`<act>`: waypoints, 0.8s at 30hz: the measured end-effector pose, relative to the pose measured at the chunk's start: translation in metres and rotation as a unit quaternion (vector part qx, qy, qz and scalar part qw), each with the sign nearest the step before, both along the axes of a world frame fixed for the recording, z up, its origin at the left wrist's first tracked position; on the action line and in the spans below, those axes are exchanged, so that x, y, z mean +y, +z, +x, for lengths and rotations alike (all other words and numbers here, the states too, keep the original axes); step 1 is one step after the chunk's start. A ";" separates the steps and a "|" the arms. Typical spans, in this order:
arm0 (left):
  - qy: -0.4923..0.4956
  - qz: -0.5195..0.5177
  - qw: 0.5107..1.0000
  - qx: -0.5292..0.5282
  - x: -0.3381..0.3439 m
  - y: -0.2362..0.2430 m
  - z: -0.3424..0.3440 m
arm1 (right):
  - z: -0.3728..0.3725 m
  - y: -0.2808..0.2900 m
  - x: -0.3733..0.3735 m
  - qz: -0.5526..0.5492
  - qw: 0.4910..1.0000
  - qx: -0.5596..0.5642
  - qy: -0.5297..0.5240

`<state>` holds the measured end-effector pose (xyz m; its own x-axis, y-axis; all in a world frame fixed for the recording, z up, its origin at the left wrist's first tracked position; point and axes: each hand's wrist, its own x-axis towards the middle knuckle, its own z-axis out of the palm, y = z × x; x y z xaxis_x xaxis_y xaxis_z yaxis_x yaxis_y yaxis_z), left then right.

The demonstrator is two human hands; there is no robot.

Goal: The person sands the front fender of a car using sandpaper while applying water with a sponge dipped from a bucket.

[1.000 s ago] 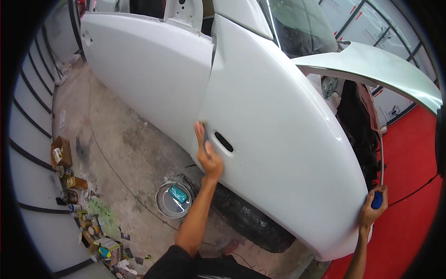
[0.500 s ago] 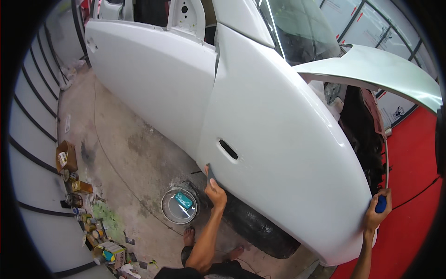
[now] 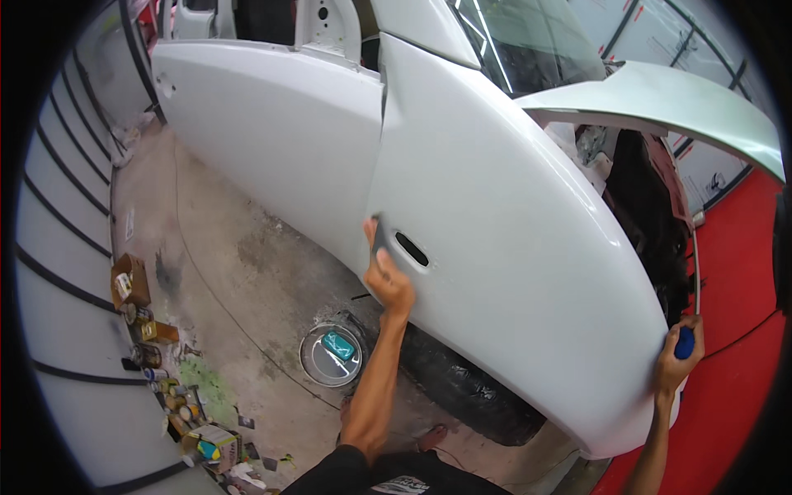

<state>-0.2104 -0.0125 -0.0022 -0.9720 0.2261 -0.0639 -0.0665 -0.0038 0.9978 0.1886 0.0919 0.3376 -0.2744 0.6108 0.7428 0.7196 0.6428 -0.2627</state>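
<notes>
My left hand [image 3: 388, 276] grips a thin grey pad [image 3: 378, 239] against the white front fender [image 3: 503, 272], just left of a dark oval opening [image 3: 412, 248] and near the seam with the white door [image 3: 264, 140]. At the front edge of the fender, my right hand [image 3: 680, 353] is closed round a blue object [image 3: 685, 341], whose kind I cannot make out. Below my left hand, a bucket of water [image 3: 318, 363] with a teal sponge [image 3: 338, 345] at it stands beside the wheel, which is wrapped in black plastic [image 3: 483, 396].
A raised pale panel [image 3: 685, 103] spans the open engine bay [image 3: 631, 190] at the upper right. Cans and cardboard boxes [image 3: 129, 279] line the panelled wall [image 3: 66, 280] at the left. A cable [image 3: 214, 301] lies on the concrete floor [image 3: 223, 231]. A red surface [image 3: 734, 396] is at the right.
My left hand with the grey pad moved down along the fender's rear edge half a second ago and is back up beside the oval opening. My right hand stays at the front edge.
</notes>
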 end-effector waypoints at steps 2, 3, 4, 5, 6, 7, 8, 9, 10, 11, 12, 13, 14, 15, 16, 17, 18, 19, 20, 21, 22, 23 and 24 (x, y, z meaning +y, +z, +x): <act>0.023 -0.011 0.999 0.023 0.000 -0.007 -0.001 | 0.001 -0.001 0.001 -0.009 1.000 0.014 0.002; 0.039 -0.002 0.998 0.046 0.002 -0.009 -0.002 | 0.001 -0.003 0.002 -0.006 1.000 0.009 0.010; 0.052 0.011 0.996 0.073 0.004 -0.010 -0.003 | 0.002 -0.003 0.003 -0.004 1.000 0.021 0.006; 0.046 0.018 0.995 0.090 0.006 -0.010 -0.004 | 0.003 -0.004 0.001 -0.019 0.999 0.040 -0.014; 0.084 0.028 0.993 0.076 0.009 -0.008 -0.006 | 0.004 -0.003 0.002 -0.020 0.999 0.034 0.016; 0.108 0.043 0.989 0.095 0.012 -0.007 -0.007 | 0.004 -0.004 0.001 -0.007 1.000 0.012 0.014; 0.099 0.047 0.992 0.062 0.015 -0.005 -0.009 | 0.005 -0.003 0.002 0.007 1.000 0.009 0.000; 0.122 0.038 0.989 0.074 0.017 -0.003 -0.010 | 0.005 -0.004 0.002 0.009 1.000 0.009 -0.010; 0.079 0.044 0.983 0.162 0.019 -0.002 -0.012 | 0.006 -0.004 0.003 0.016 1.000 0.000 0.001; 0.038 0.024 0.984 0.175 0.021 0.000 -0.013 | 0.006 -0.005 0.004 0.009 1.000 0.007 -0.002; 0.035 0.036 0.984 0.171 0.021 0.001 -0.013 | 0.007 -0.005 0.004 -0.001 1.000 0.021 0.003; 0.043 0.016 0.992 0.117 0.021 0.003 -0.013 | 0.008 -0.005 0.004 -0.002 1.000 0.015 -0.002; 0.059 0.087 0.987 0.123 0.020 0.005 -0.013 | 0.008 -0.005 0.006 0.002 1.000 0.015 -0.003; 0.090 0.082 0.987 0.105 0.020 0.007 -0.013 | 0.009 -0.004 0.008 0.019 1.000 0.005 0.000; 0.106 0.058 0.990 0.066 0.019 0.009 -0.013 | 0.010 -0.004 0.007 0.021 1.000 -0.003 -0.011; 0.123 0.028 0.992 -0.012 0.018 0.011 -0.012 | 0.010 -0.003 0.007 0.024 1.000 -0.001 -0.008; 0.111 0.040 0.992 0.032 0.017 0.012 -0.011 | 0.010 -0.003 0.007 0.021 1.000 -0.008 -0.009; 0.083 0.015 0.996 0.036 0.015 0.015 -0.008 | 0.010 -0.004 0.006 0.017 1.000 -0.004 -0.009; 0.055 0.009 0.996 0.065 0.014 0.017 -0.006 | 0.008 -0.004 0.005 0.009 1.000 0.012 -0.022; 0.012 0.137 0.975 0.174 0.014 0.020 -0.003 | 0.007 -0.004 0.004 0.009 1.000 0.016 -0.025; 0.030 0.117 0.981 0.149 0.013 0.024 0.000 | 0.006 -0.003 0.002 0.009 1.000 0.008 -0.020; 0.048 0.029 0.985 0.164 0.013 0.028 0.004 | 0.005 -0.002 0.000 0.000 1.000 0.010 -0.010; 0.036 0.025 0.988 0.145 0.013 0.033 0.007 | 0.004 0.001 0.000 0.010 0.999 0.027 -0.017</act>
